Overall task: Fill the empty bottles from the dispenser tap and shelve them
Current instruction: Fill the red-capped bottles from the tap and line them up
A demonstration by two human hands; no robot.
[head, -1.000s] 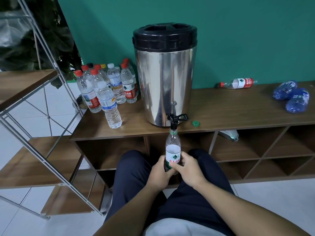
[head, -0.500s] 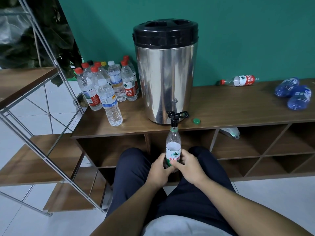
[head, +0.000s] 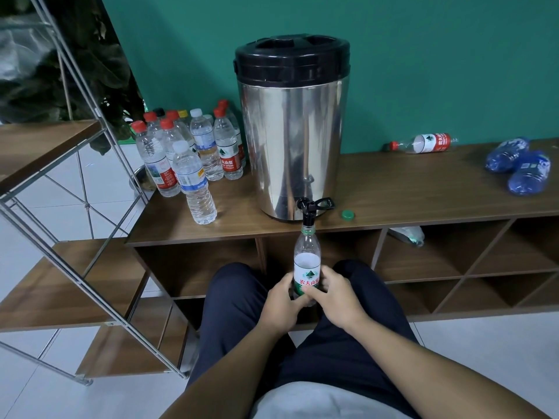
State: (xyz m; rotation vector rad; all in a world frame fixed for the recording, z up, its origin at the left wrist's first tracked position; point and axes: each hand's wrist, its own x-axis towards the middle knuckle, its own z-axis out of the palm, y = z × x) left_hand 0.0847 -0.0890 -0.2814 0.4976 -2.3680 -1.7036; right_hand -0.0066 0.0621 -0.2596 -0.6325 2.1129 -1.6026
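Observation:
A clear plastic bottle [head: 306, 261] with a green-and-white label stands upright, its open mouth right under the black tap [head: 309, 213] of the steel dispenser [head: 292, 137]. My left hand [head: 282, 303] and my right hand [head: 337, 297] both grip the bottle's lower part from either side. Its green cap [head: 348, 214] lies on the wooden cabinet top [head: 423, 192] just right of the tap. Water inside reaches about label height.
Several capped bottles [head: 196, 155] stand left of the dispenser. One red-labelled bottle [head: 423, 143] lies on its side at the back, and blue crushed bottles [head: 520, 167] lie far right. A metal-framed wooden shelf rack [head: 60, 282] stands at left. Open cubbies [head: 453, 255] sit below the top.
Both hands keep their hold on the bottle under the tap. The view has shifted slightly; the bottle stays in place.

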